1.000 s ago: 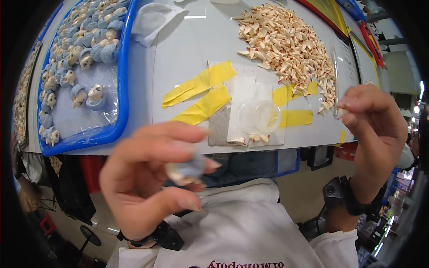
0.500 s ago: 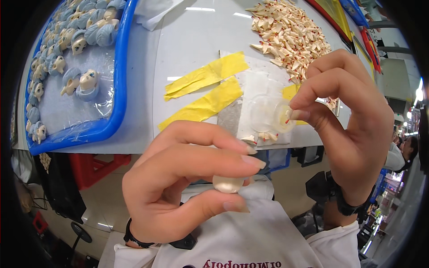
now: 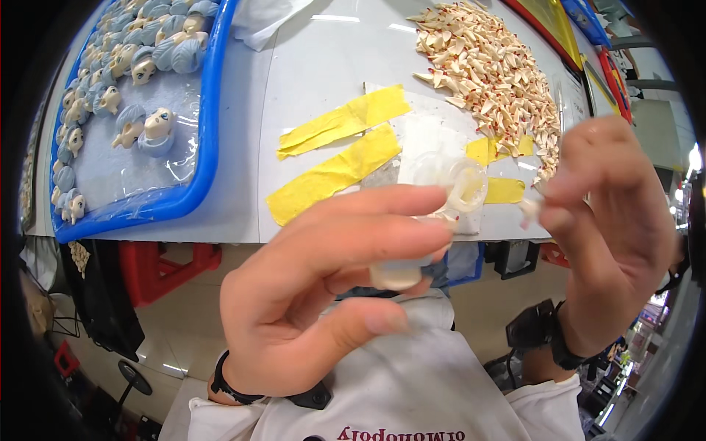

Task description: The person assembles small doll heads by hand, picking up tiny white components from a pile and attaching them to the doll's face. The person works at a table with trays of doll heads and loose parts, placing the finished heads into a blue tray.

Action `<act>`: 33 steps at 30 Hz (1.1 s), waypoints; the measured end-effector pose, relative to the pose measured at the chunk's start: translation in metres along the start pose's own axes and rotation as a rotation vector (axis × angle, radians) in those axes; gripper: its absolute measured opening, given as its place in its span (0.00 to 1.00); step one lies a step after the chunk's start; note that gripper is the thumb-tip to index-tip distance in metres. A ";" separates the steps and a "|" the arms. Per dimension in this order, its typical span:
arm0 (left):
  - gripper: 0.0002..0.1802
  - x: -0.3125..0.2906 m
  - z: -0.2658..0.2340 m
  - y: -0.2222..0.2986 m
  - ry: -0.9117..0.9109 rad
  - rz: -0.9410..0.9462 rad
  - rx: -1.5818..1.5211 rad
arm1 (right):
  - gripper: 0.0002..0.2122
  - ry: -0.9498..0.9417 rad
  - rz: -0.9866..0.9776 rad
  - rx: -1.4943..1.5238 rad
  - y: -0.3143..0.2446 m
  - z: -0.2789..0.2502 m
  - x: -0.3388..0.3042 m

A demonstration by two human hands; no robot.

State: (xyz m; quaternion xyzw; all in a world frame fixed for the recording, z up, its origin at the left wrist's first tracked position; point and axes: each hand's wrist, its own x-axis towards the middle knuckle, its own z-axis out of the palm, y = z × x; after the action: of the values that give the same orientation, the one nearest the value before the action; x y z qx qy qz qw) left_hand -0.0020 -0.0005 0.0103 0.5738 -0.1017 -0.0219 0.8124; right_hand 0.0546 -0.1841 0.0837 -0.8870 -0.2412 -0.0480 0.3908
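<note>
My left hand is curled above the near table edge, its fingers round a small rounded cream piece with a pale bluish upper part. Most of that piece is hidden by the fingers. To the right, my right hand pinches a tiny pale pointed piece between thumb and forefinger; motion blurs it. Between the hands stands a clear round plastic cup on the table. Beyond lies a heap of cream pointed pieces with red tips.
A blue-rimmed tray at left holds several doll heads with blue-grey hair. Yellow tape strips cross a flat board on the white table. A red stool and a black bin stand below the edge.
My right hand has moved right, away from the clear cup, with the tiny piece in its pinch. My left hand has shifted slightly right and up, its piece turned a little.
</note>
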 end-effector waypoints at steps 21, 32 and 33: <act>0.19 -0.004 0.002 0.004 -0.078 0.321 0.443 | 0.11 -0.053 -0.147 0.238 0.000 0.026 -0.029; 0.22 -0.004 0.000 0.004 -0.076 0.338 0.574 | 0.11 -0.064 -0.167 0.248 0.006 0.032 -0.029; 0.22 -0.003 0.000 0.005 -0.082 0.333 0.582 | 0.11 -0.080 -0.177 0.240 0.006 0.031 -0.028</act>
State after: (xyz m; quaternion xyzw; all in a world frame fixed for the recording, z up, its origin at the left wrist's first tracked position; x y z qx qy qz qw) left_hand -0.0053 0.0020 0.0145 0.7557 -0.2285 0.1180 0.6023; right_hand 0.0297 -0.1757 0.0510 -0.8104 -0.3379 -0.0175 0.4783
